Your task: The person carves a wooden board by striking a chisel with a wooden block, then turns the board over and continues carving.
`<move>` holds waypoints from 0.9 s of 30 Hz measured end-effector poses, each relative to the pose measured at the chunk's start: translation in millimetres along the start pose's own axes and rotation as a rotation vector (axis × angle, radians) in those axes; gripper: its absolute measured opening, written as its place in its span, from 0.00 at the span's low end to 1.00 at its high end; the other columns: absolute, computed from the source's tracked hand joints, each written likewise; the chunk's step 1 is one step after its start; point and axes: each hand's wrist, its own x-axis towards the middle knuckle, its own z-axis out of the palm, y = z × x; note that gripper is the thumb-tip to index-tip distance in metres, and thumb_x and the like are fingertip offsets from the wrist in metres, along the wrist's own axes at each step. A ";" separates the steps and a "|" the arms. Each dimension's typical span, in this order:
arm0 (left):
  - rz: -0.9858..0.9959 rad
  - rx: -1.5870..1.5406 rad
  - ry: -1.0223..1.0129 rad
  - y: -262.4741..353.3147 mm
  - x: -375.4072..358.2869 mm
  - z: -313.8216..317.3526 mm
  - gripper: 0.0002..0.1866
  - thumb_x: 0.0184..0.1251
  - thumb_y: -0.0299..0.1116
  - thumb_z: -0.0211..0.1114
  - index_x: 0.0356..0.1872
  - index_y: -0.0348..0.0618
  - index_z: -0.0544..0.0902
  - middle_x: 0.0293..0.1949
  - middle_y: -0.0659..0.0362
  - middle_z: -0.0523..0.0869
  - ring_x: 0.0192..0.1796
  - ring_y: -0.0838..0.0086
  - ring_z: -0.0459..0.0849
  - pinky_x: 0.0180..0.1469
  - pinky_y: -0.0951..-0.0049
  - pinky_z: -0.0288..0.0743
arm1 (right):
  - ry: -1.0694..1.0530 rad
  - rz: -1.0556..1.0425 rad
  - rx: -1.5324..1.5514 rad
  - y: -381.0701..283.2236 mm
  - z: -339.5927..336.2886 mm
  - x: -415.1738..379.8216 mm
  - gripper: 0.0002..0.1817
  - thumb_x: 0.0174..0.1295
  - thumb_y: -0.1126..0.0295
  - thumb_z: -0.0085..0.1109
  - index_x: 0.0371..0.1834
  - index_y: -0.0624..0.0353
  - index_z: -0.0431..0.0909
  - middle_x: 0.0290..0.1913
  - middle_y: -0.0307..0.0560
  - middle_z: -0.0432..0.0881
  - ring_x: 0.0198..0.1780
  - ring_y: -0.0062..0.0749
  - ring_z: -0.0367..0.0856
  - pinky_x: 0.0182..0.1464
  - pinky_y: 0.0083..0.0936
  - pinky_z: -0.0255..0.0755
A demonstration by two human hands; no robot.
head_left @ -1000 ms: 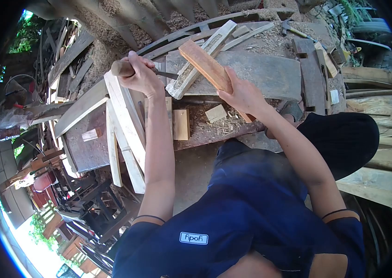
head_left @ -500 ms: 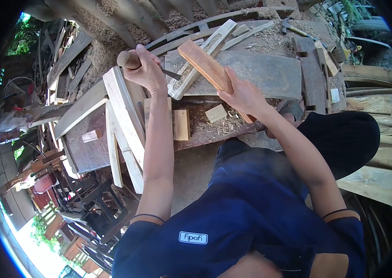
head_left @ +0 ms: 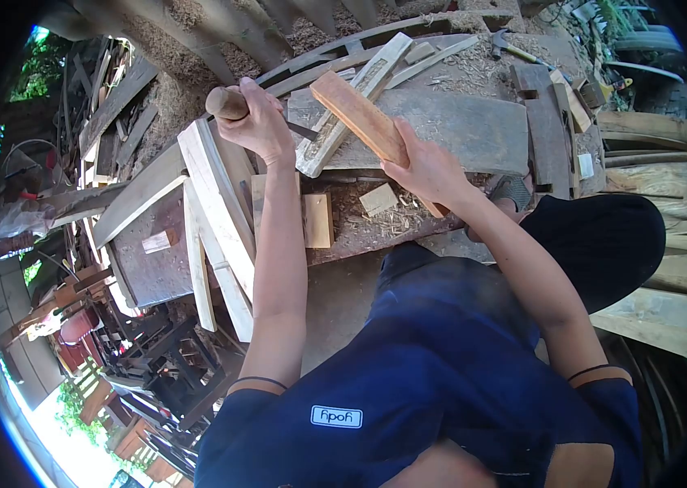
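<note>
My left hand (head_left: 254, 126) is closed around the round wooden handle of a chisel (head_left: 303, 130). Its metal blade points right, with the tip at a pale wooden bar (head_left: 335, 142) that has a long recess cut along it. In my right hand (head_left: 431, 167) is a reddish-brown wooden block (head_left: 360, 114), gripped near its lower end. The block's upper end slants over the bar, overlapping it in this view. Both lie over a broad grey plank (head_left: 457, 122) on the bench.
Pale boards (head_left: 217, 199) lean at the left of the bench. Small offcuts (head_left: 378, 199) and shavings lie at its near edge. A hammer (head_left: 514, 50) rests at the back right. Stacked timber (head_left: 652, 187) stands at the far right, and my bent knee (head_left: 604, 244) is beside the bench.
Almost everything holds its place. The view has shifted very slightly; my hands still grip the chisel and the wooden block in nearly the same spots.
</note>
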 end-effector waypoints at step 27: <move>-0.185 -0.419 0.208 -44.2 -38.0 -8.7 0.20 0.59 0.30 0.71 0.48 0.40 0.71 0.44 0.62 0.76 0.51 0.75 0.77 0.58 0.71 0.71 | 0.015 -0.491 -0.146 -127.1 -125.1 -1.8 0.40 0.63 0.50 0.61 0.74 0.57 0.59 0.47 0.64 0.85 0.49 0.58 0.85 0.53 0.44 0.78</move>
